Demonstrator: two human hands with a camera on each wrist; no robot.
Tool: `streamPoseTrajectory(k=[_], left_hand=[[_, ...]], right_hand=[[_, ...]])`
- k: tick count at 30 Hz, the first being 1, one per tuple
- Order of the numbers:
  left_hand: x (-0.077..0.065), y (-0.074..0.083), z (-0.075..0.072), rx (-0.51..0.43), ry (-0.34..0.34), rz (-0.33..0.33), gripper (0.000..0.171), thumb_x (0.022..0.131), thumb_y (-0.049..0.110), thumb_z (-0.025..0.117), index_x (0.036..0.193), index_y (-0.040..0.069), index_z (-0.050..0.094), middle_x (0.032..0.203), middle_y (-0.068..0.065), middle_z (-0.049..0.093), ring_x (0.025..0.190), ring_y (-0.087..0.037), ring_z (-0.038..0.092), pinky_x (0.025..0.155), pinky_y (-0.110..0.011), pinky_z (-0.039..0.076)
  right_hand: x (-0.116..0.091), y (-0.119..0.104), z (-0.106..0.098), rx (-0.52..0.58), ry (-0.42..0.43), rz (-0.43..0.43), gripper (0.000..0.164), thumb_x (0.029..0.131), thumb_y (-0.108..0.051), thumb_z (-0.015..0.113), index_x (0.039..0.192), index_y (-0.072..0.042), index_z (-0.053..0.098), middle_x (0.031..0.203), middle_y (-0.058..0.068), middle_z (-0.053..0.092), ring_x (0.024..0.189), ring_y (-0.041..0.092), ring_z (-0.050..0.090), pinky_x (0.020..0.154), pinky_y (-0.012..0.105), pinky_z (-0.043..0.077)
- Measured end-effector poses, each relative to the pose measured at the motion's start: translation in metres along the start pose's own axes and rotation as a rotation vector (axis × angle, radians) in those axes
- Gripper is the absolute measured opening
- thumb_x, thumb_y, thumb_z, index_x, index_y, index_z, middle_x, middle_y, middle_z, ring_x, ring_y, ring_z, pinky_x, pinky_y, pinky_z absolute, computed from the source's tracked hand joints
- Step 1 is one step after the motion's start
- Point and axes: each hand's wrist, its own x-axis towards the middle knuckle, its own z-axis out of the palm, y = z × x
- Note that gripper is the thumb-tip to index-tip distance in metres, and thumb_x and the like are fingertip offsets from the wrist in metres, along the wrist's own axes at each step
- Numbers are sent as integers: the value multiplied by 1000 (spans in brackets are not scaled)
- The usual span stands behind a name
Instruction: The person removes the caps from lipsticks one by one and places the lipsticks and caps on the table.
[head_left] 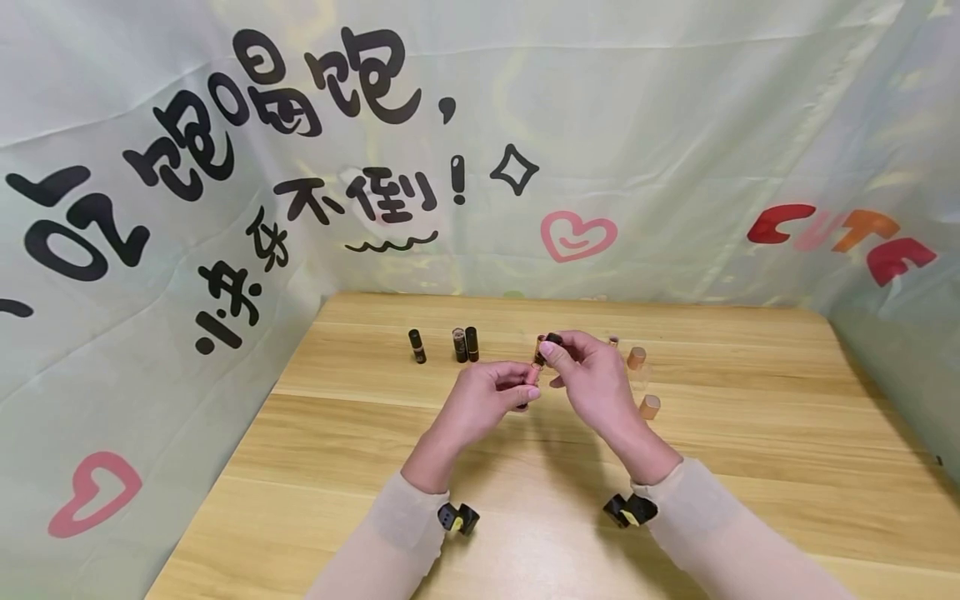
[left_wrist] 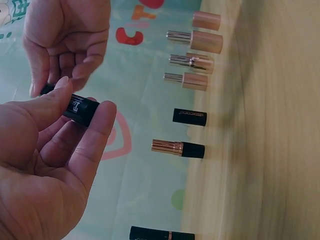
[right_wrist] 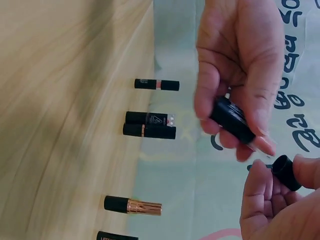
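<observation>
My left hand (head_left: 487, 398) pinches a black lipstick tube (left_wrist: 80, 109) with white lettering between thumb and fingers. At its end toward the right hand, a clear, pinkish part shows in the right wrist view. Close beside it, my right hand (head_left: 596, 379) pinches a short black cap (right_wrist: 286, 172), its hollow end facing the tube. Cap and tube are apart. Behind the hands an uncapped black lipstick with a rose-gold upper part (left_wrist: 167, 146) stands on the table, a black cap (left_wrist: 190, 117) upright next to it; the hands mostly hide this pair in the head view.
Left of the hands stand three black lipsticks: one alone (head_left: 417, 346), and a clear-topped one (head_left: 459, 344) beside a black one with a gold band (head_left: 472, 343). Several rose-gold tubes and caps (head_left: 650, 407) stand at the right. Printed cloth (head_left: 675, 125) hangs around the wooden table (head_left: 337, 467).
</observation>
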Motion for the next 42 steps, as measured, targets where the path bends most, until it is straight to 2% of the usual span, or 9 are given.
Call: streamPoseTrajectory(k=[3,7,13,16,21,26,30,37,42], left_hand=[[-1,-2,0,33,9,-2,20,97,23,79,116,17,80,112,1,80,100,-11,75,80,-25,62],[0,-5,0,14,34,-19,23,97,25,78,119,18,78,113,0,80,103,-13,75,84,-27,62],[8,-10,1,-25,132,-43,20,97,23,79,116,18,77,113,1,79,108,-16,74,94,-33,61],[14,-14,2,4,184,-22,20,95,22,80,115,18,78,113,2,78,109,-16,72,97,-33,59],[25,-17,6,57,231,0,22,95,19,81,116,13,79,106,3,76,100,-15,70,91,-31,60],[38,-16,13,163,225,-6,21,96,19,79,116,12,79,98,3,76,89,-11,69,82,-29,59],[47,-17,19,272,220,-19,16,97,19,79,112,15,79,93,6,74,84,-8,68,77,-27,58],[59,-23,28,385,203,-40,8,96,18,79,104,18,77,90,8,73,82,-6,68,75,-24,57],[65,-28,33,433,179,-48,9,95,16,80,103,18,78,90,8,74,83,-6,68,79,-25,57]], right_hand=[[1,1,-2,-10,28,1,32,107,-30,64,122,-3,73,111,19,74,95,27,72,74,30,63],[2,5,-7,-31,34,1,33,107,-29,65,125,-2,71,114,17,74,93,23,72,78,33,64],[8,18,-21,-84,64,-16,34,107,-25,66,132,-3,67,115,18,74,95,28,73,79,25,62],[11,24,-29,-159,72,-6,34,107,-26,65,134,-5,65,116,17,76,95,30,74,82,33,61],[17,31,-38,-285,62,-4,32,106,-28,67,129,-7,67,116,15,75,105,33,70,90,49,55],[27,39,-39,-401,26,-42,28,103,-22,70,125,-5,70,108,13,72,98,31,66,86,48,54],[34,44,-35,-547,-17,-94,27,101,-16,71,125,-3,69,104,14,73,90,30,68,80,49,55],[38,51,-27,-791,-84,-142,21,97,-14,75,116,-7,69,102,14,79,92,40,72,74,54,41],[41,54,-22,-854,-161,-195,12,95,-7,75,105,-6,71,93,11,77,83,32,73,72,51,53]])
